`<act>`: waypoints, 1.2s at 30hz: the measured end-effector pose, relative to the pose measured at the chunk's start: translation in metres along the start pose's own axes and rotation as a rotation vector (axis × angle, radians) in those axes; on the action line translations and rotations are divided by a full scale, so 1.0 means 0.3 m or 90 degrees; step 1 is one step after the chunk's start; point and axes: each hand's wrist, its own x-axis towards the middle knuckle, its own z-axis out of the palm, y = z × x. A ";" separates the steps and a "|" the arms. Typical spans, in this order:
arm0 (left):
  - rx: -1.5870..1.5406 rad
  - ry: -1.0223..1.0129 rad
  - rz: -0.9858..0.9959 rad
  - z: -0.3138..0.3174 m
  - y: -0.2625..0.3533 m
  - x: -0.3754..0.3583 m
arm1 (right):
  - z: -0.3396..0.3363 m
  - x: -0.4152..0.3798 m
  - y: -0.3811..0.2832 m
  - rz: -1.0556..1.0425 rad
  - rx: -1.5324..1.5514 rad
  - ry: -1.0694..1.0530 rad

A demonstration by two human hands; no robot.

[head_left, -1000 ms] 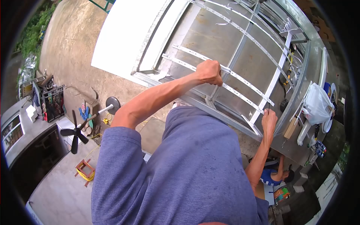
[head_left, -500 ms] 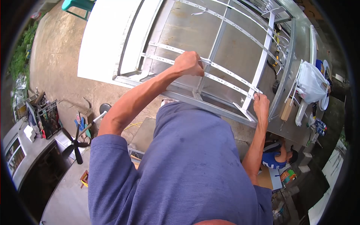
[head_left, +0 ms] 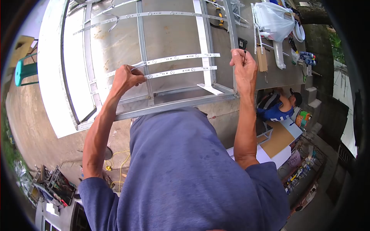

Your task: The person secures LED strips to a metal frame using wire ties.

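Two white LED strips run across a grey metal frame, the upper strip and the lower strip. My left hand is closed at their left part, with the lower strip meeting its fingertips; the fingers hide exactly how it is gripped. A piece of wire shows just above those fingers. At the frame's right side my right hand is raised, its fingers closed around a thin dark rod-like tool. The right ends of both strips lie over a white flat bar, apart from that hand.
Another LED strip crosses the frame farther up. A plastic bag, a wood block and a tape measure lie on the table to the right. Below it crouches a person in blue. A green stool stands left.
The view has turned and shifted. My right hand has left the strips' right end and is now off to the right with the thin tool. My left hand remains at the strips.
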 end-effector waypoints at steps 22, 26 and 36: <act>0.023 -0.026 -0.009 0.001 0.021 -0.010 | -0.291 -0.005 0.349 0.137 0.403 0.115; 0.018 -0.009 -0.022 0.000 0.010 -0.007 | -0.299 0.038 0.353 0.048 0.288 0.180; 0.029 0.032 0.028 0.000 -0.023 0.004 | -0.253 -0.038 0.064 -0.193 0.412 -0.217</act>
